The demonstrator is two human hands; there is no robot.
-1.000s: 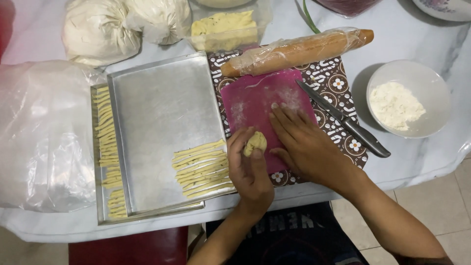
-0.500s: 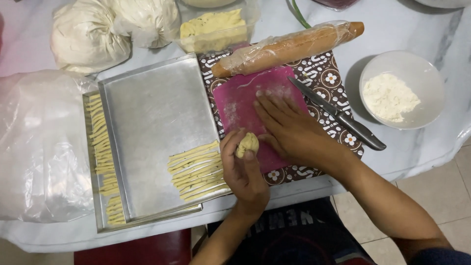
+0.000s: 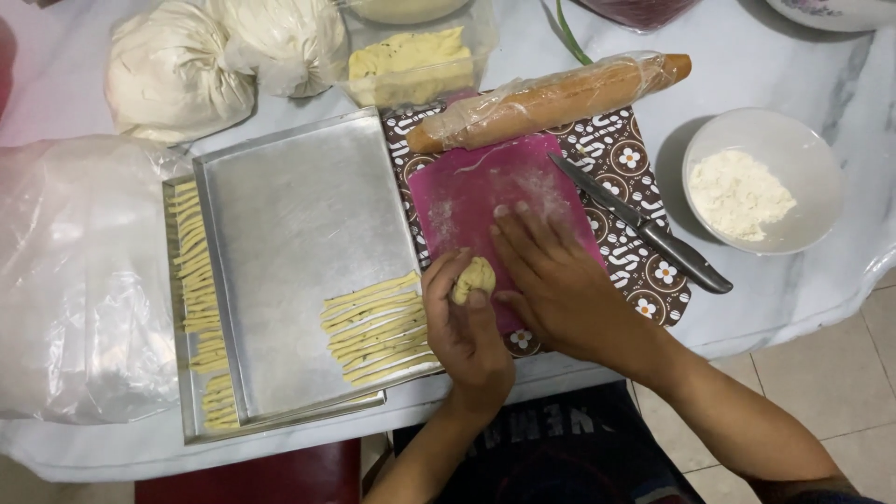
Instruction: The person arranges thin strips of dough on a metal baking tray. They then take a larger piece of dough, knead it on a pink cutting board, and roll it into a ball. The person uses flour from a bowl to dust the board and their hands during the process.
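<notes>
My left hand (image 3: 462, 322) is closed around a small ball of pale yellow dough (image 3: 474, 278), held at the near edge of a pink mat (image 3: 485, 191). My right hand (image 3: 551, 280) lies flat on that mat, fingers spread and pointing away from me, right beside the dough ball. A metal baking tray (image 3: 289, 224) sits to the left, with a row of thin dough strips (image 3: 378, 327) in its near right corner. A second tray under it carries more dough strips (image 3: 198, 280) along its left edge.
A plastic-wrapped rolling pin (image 3: 551, 98) lies across the mat's far edge. A knife (image 3: 644, 229) rests on the patterned cloth (image 3: 644, 168). A white bowl of flour (image 3: 761, 182) stands right. Bagged dough lumps (image 3: 177, 70), a yellow dough block (image 3: 411, 65) and clear plastic (image 3: 79, 280) lie at the back and left.
My right hand has slid a little toward me over the pink mat. The left hand keeps hold of the dough ball in the same spot.
</notes>
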